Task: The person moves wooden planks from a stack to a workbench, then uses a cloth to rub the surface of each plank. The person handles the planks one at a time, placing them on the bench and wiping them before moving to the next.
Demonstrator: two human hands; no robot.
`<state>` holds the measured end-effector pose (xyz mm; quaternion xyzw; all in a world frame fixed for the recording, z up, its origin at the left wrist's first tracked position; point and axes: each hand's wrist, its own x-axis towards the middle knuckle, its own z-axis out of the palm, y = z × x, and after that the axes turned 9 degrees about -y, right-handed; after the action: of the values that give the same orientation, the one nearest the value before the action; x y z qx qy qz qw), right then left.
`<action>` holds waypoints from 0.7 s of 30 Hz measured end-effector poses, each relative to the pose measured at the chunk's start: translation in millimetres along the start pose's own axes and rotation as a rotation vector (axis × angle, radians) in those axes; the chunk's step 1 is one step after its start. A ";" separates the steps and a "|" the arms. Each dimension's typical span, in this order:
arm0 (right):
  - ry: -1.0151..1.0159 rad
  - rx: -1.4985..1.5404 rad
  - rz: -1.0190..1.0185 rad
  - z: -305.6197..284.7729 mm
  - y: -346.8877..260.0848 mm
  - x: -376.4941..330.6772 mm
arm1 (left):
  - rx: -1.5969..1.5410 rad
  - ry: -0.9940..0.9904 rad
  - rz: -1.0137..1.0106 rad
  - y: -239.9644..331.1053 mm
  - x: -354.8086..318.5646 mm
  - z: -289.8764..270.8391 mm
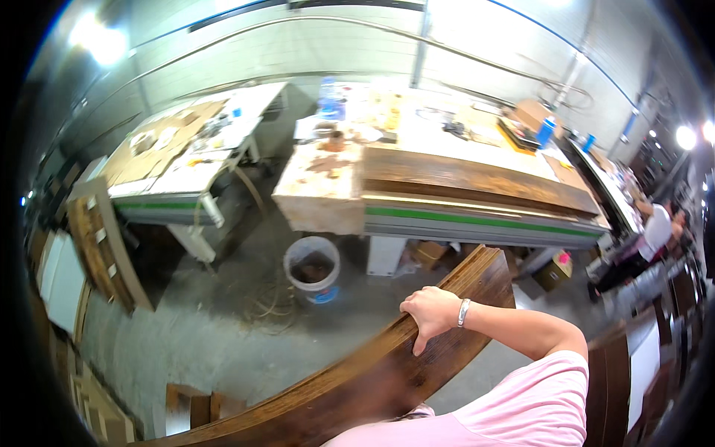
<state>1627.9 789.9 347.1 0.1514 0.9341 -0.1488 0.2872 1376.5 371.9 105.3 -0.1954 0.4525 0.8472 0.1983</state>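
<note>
My right hand (pixel 433 311) is closed over the upper edge of a long dark brown wooden board (pixel 365 387), its fingers on the far side and the thumb against the near face. The board is tilted and runs from the lower left up toward the middle right, close to my body. Its upper edge shows lengthwise lines; I cannot tell whether it is one piece or several together. A silver bracelet (pixel 463 313) is on my right wrist, and the sleeve is pink. My left hand is out of view.
Another brown board (pixel 477 179) lies along the front of the workbench (pixel 484 226). A white bucket (pixel 313 277) stands on the floor before it. Left are a second table (pixel 160 203) and leaning boards (pixel 97 238). A person (pixel 655 227) is at the far right.
</note>
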 end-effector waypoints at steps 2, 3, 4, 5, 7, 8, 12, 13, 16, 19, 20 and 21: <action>0.093 0.031 0.028 20.9 39.2 -43.5 | 0.012 -0.062 -0.017 -31.6 -20.6 25.9; 0.137 0.042 0.037 31.9 61.9 -67.0 | 0.018 -0.091 -0.024 -49.7 -34.0 41.3; 0.151 0.062 0.079 43.0 84.7 -91.6 | 0.023 -0.120 -0.035 -68.0 -45.8 55.3; 0.170 0.079 0.111 53.6 108.0 -115.0 | 0.025 -0.146 -0.030 -84.4 -58.7 69.9; 0.207 0.110 0.172 75.9 156.3 -160.8 | 0.022 -0.202 -0.037 -118.6 -84.1 97.4; 0.229 0.121 0.194 86.0 180.7 -181.2 | 0.018 -0.223 -0.023 -134.8 -97.2 111.9; 0.343 0.173 0.305 130.7 278.2 -275.5 | 0.003 -0.338 0.018 -187.4 -138.1 168.6; 0.381 0.174 0.345 137.9 298.6 -298.2 | 0.002 -0.376 0.029 -196.3 -142.5 181.9; 0.452 0.242 0.422 148.1 350.1 -350.9 | -0.037 -0.485 0.034 -209.8 -147.3 220.8; 0.416 0.326 0.531 145.9 389.4 -394.2 | -0.053 -0.375 -0.098 -233.3 -139.7 294.1; 0.398 0.352 0.564 147.2 400.4 -401.6 | -0.044 -0.366 -0.122 -238.3 -148.7 322.1; 0.388 0.372 0.588 149.4 412.0 -409.1 | -0.036 -0.357 -0.148 -246.4 -162.5 351.7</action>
<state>2175.9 1029.6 388.1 0.4869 0.8451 -0.1953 0.1032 1586.9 769.0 199.3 -0.0783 0.3792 0.8595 0.3336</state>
